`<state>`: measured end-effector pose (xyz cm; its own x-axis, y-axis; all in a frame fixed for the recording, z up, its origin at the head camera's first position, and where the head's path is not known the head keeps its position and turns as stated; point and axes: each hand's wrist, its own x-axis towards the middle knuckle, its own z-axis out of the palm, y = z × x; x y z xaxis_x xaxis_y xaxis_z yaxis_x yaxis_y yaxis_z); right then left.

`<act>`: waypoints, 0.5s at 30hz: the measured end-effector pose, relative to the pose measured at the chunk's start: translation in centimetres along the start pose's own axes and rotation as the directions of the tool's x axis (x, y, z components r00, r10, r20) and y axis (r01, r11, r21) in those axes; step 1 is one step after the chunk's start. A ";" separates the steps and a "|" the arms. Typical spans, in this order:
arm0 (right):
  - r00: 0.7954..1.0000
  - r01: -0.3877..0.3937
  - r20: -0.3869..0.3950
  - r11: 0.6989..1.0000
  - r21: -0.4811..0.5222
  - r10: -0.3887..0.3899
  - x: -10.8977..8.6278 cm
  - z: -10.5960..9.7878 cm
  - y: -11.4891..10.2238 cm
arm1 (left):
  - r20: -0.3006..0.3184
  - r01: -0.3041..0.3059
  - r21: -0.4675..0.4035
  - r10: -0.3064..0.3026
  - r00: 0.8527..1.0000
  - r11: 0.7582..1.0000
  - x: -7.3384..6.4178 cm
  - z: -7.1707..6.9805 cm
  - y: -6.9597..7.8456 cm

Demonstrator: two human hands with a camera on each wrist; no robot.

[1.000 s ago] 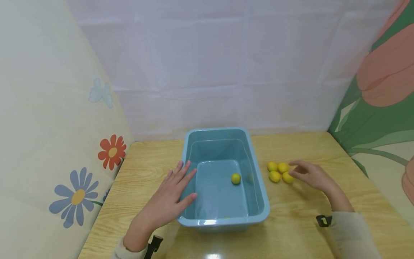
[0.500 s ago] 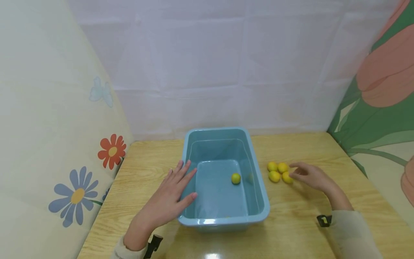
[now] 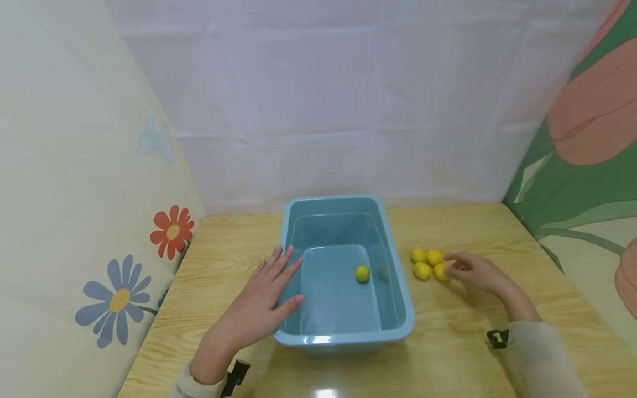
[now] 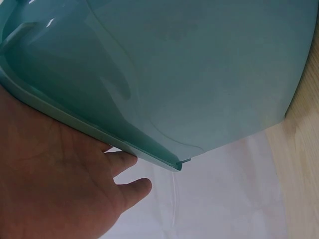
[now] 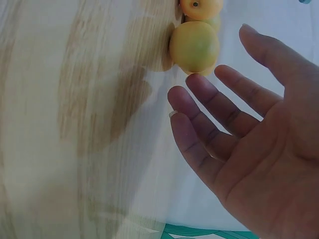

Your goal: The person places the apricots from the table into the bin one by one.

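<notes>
The left hand (image 3: 264, 301) lies across the left rim of the blue tub (image 3: 348, 338), fingers straight and spread, gripping nothing; it reads as a steadying touch, there to stop the tub sliding; over on the other side, the right hand (image 3: 476, 271) hangs low beside 4 yellow fruits (image 3: 421, 271), fingers loosely bent and parted, nothing grasped; its thumb overlaps the nearest fruit, though whether skin meets peel cannot be told (the right wrist view shows fingertips just beside a fruit, no pinch round it); those 4 sit bunched on the table (image 3: 239, 243), presumably for easy reach; a 5th, greener fruit (image 3: 362, 273) rests on the tub floor, nearer the right wall, the high sides likely guarding against rolling; and the surfaces: glossy, plastic-looking tub, rounded corners, a bright glint on the near lip; smooth, rounded fruits; streaky wood grain; a creased white cloth (image 3: 298, 110) behind.
</notes>
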<state>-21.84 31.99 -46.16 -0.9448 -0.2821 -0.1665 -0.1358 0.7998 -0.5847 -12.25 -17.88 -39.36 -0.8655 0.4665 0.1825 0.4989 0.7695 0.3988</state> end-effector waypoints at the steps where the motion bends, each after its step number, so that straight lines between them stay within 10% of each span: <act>1: 1.000 -0.001 0.001 1.000 0.000 0.001 0.1 0.1 0.1 | 0.002 0.001 -0.002 -0.001 1.000 1.000 0.0 0.0 0.0; 15: 1.000 0.021 -0.002 1.000 -0.024 -0.021 0.3 0.6 0.2 | 0.009 0.011 -0.012 -0.011 1.000 1.000 0.0 -0.2 0.2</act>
<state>-21.98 31.74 -46.76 -0.9424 -0.2976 -0.1530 -0.1622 0.8061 -0.5691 -12.13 -17.87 -39.08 -0.8703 0.4624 0.1697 0.4889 0.7690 0.4118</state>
